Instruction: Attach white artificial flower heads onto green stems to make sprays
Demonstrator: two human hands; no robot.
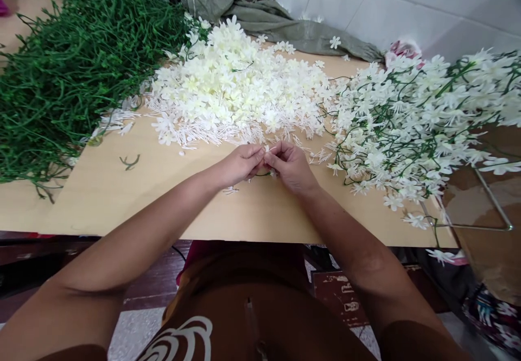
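Note:
Over the middle of the table, my left hand (243, 164) and my right hand (292, 166) meet fingertip to fingertip. Both are closed in a pinch. A small white artificial flower (267, 149) shows between the thumbs, and a bit of thin green stem (260, 174) comes out below the fingers. Which fingers grip the flower and which the stem is partly hidden. Just beyond my hands lies a heap of loose white flower heads (240, 87), with thin white stamen pieces (220, 132) along its near edge.
A large pile of green plastic stems (77, 73) covers the left side. White flowers on green stems (391, 127) are heaped at right, some hanging over a cardboard box (484, 209) with a metal wire frame (499, 206). One stem piece (129, 162) lies alone. Grey-green cloth (285, 27) lines the wall.

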